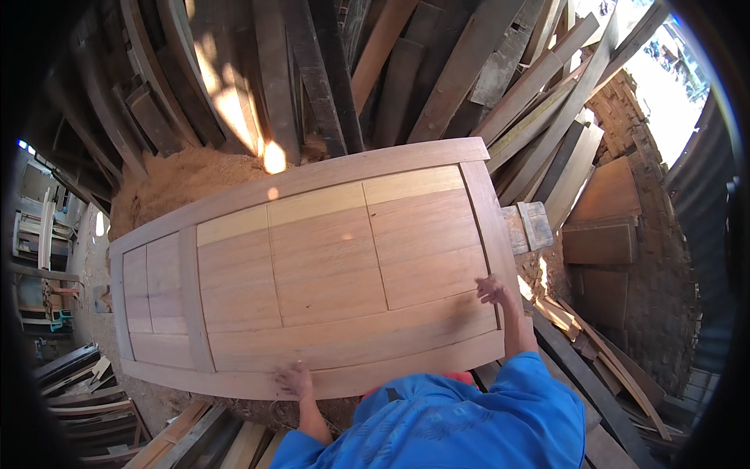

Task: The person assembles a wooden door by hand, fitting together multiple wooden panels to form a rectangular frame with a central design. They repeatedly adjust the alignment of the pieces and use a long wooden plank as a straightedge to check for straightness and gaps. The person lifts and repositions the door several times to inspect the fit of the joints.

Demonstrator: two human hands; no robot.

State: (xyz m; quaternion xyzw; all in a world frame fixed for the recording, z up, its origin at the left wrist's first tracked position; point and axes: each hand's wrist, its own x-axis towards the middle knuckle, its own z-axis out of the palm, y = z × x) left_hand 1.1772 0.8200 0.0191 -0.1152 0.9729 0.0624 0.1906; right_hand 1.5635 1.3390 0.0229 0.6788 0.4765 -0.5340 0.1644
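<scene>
Door panel (312,273), a big flat wooden one, lies in the middle of the head view. It is made of light wood boards set in a frame. Its long side runs from about 8 o'clock to 2 o'clock across the picture. One short end points toward 2 o'clock, the other toward 8 o'clock.

Left hand (295,381) rests flat on the near long edge of the door, at about 6 o'clock. Its fingers look spread on the wood, not pinching anything. Right hand (492,290) lies on the door close to the short end at 3 o'clock. Its fingers look loosely spread on the frame, and they hold nothing. The door stretches away from both hands toward 11 o'clock. The right hand is nearer to a short end; the left hand is nearer to the middle of the long edge.

Sawdust pile (183,176) sits behind the door at 10 o'clock. Leaning planks (437,70) stand at 12 o'clock. A small wood block (530,227) sits just beside the short end at 3 o'clock.
</scene>
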